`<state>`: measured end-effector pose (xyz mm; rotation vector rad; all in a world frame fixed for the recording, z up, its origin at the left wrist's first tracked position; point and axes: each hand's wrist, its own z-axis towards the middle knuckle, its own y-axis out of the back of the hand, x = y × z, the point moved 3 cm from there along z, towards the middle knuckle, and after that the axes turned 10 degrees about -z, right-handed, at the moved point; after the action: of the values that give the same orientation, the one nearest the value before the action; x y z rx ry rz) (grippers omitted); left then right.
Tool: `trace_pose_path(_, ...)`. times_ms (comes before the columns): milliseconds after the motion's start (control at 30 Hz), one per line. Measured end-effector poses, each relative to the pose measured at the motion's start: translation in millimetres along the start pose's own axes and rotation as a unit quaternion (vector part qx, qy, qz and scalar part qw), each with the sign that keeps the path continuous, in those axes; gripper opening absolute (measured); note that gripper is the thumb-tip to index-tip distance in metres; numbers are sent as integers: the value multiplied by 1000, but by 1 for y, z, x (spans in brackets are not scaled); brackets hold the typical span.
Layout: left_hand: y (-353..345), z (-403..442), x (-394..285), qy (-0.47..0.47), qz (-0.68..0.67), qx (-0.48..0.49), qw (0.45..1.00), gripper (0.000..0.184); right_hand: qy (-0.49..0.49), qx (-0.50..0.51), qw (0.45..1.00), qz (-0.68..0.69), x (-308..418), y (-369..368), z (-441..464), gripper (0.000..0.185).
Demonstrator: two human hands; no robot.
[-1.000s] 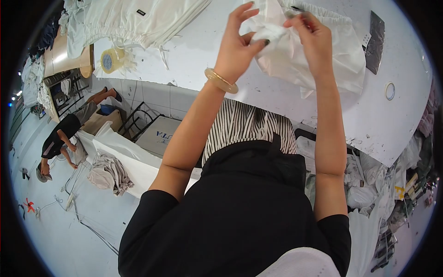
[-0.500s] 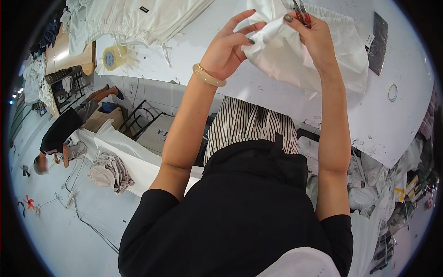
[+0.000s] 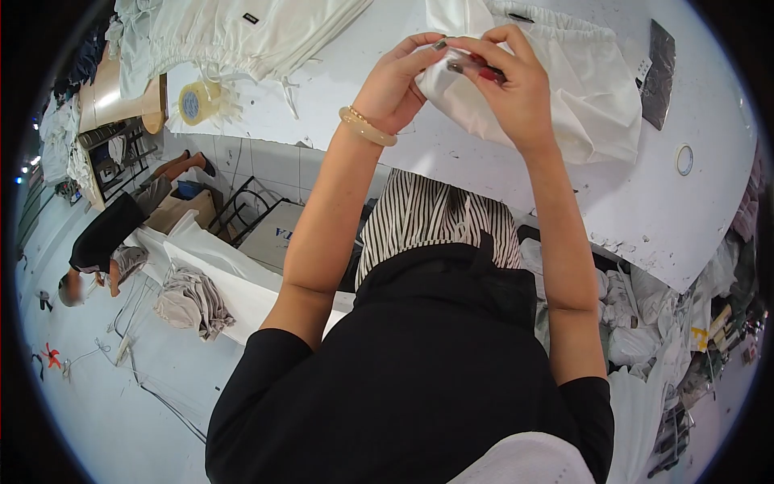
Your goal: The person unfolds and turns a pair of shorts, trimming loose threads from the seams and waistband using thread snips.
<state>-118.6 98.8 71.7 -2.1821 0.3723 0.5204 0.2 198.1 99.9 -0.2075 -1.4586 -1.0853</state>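
White garment (image 3: 580, 113) on the table (image 3: 701, 210), one end bunched up
It spreads rightward, longest side to side, nearer my right hand (image 3: 516, 89), which grips red-handled snips (image 3: 490, 74); my left hand (image 3: 395, 90) pinches that end; leftward, lower down, a tan box (image 3: 181, 212) with something blue (image 3: 188, 190), whether inside I cannot tell

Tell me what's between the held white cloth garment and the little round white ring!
Just bare white tabletop between garment and ring, in the head view.

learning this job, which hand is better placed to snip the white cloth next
Probably the right hand: it holds red-handled snips by the white cloth, which the left hand grips.
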Motion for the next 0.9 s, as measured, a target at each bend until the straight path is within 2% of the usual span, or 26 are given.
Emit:
trace_pose_path(133,3,5,5,22,-27,-18,999,27,41,-9,997,-61,-4,-6,-2,21)
trace_pose_path(233,4,5,5,5,-4,-58,998,26,32,28,992,-121,-2,0,1,16)
trace_pose_path(333,6,5,2,-26,33,-86,995,25,-16,33,994,-101,-4,11,8,14)
trace_pose_path(433,11,5,0,-30,36,-86,995,25,-180,89,980,5,-12,17,14,17)
trace_pose_path(533,14,5,-3,-43,43,-83,995,24,-272,29,928,253,-33,22,15,14)
trace_pose_path(633,23,6,-8,-61,52,-111,991,23,-239,-17,957,162,-53,68,27,13)
trace_pose_path(667,28,6,-10,-63,51,-126,989,23,-194,-54,979,-28,-39,86,23,20)
trace_pose_path(700,34,7,-12,-65,51,-140,987,23,-135,-103,980,-98,-50,99,17,21)
trace_pose_path(767,44,8,-11,-48,37,-150,987,23,-163,-93,955,-228,-90,135,-22,23)
trace_pose_path(800,50,9,-11,-43,29,-154,987,24,-246,-35,927,-282,-108,152,-50,24)
trace_pose_path(867,62,12,-7,-31,30,-157,987,21,-401,-55,895,-187,-133,162,-109,27)
trace_pose_path(900,65,12,-6,-28,27,-161,986,21,-458,-31,881,-116,-141,158,-133,25)
